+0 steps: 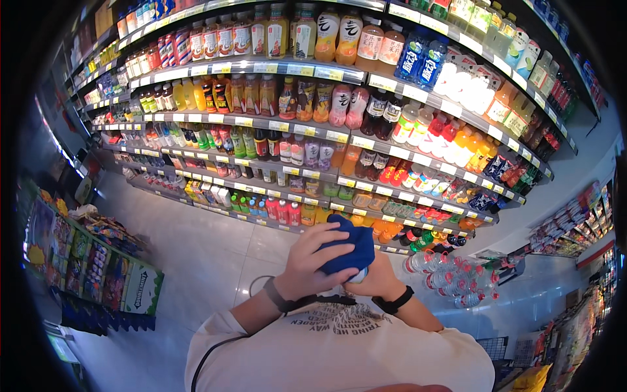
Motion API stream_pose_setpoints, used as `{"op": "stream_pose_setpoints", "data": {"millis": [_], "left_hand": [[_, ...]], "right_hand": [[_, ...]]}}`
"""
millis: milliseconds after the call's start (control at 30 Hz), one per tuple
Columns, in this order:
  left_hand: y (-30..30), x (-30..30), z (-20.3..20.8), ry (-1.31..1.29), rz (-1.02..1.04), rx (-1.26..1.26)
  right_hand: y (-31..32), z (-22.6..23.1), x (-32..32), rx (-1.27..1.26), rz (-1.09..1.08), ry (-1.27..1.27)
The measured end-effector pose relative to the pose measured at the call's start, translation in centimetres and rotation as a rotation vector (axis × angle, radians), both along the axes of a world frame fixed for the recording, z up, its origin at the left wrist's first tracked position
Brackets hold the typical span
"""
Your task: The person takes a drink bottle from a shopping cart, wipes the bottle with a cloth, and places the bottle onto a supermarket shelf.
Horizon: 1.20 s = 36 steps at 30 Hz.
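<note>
In front of my chest, a dark blue cloth (356, 243) is bunched between my two hands. My left hand (317, 260) lies over its left side, the fingers bent across the fabric and pressing on it. From the lower right, my right hand (379, 279) holds the cloth from below, its fingers mostly hidden. A small pale patch shows under the cloth's lower edge, next to my right hand; what it belongs to I cannot make out. Both wrists carry dark bands.
Ahead, a long shelf unit (245, 122) holds rows of bottled drinks above price strips. Large clear water jugs (450, 277) with red caps stand on the floor at the right. A green snack rack (108, 274) stands at the left, more racks at the far right. Tiled floor (196, 261) lies between.
</note>
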State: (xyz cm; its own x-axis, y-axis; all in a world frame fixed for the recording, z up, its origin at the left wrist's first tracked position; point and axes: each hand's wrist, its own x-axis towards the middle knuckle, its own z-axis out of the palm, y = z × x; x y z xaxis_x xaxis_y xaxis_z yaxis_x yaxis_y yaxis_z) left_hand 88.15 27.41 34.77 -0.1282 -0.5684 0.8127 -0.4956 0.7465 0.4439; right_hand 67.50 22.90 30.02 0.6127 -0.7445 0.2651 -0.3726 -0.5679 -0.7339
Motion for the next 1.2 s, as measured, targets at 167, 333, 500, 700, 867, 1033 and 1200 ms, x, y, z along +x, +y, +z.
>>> {"op": "stream_pose_setpoints", "data": {"millis": [167, 333, 500, 700, 867, 1033, 1200], "left_hand": [[-2.2, -0.6, -3.6, 0.441, -0.368, -0.007], [-3.5, -0.3, -4.2, 0.596, -0.696, 0.417], [-7.4, -1.2, -0.9, 0.395, -1.042, 0.634], [-9.3, -5.5, 0.8, 0.091, -1.004, 0.62], [-9.8, -7.9, 1.8, -0.18, -0.82, 0.652], [-9.7, -11.5, 2.1, -0.341, -0.563, 0.583], [-11.3, -16.0, 3.1, -0.393, -0.494, 0.469]], "right_hand": [[-0.2, -0.8, 0.1, 0.176, 0.088, -0.101], [-1.1, -0.3, -0.5, 0.129, 0.202, 0.038], [-3.2, -0.2, -3.5, -0.04, 0.356, 0.156], [-4.7, -1.6, -7.4, 0.182, 0.173, 0.052], [-7.4, -2.0, -10.6, -0.103, 0.246, 0.214], [-9.7, -2.7, -13.6, -0.261, 0.212, 0.252], [-11.7, 0.4, -16.6, -0.185, 0.186, 0.178]]}}
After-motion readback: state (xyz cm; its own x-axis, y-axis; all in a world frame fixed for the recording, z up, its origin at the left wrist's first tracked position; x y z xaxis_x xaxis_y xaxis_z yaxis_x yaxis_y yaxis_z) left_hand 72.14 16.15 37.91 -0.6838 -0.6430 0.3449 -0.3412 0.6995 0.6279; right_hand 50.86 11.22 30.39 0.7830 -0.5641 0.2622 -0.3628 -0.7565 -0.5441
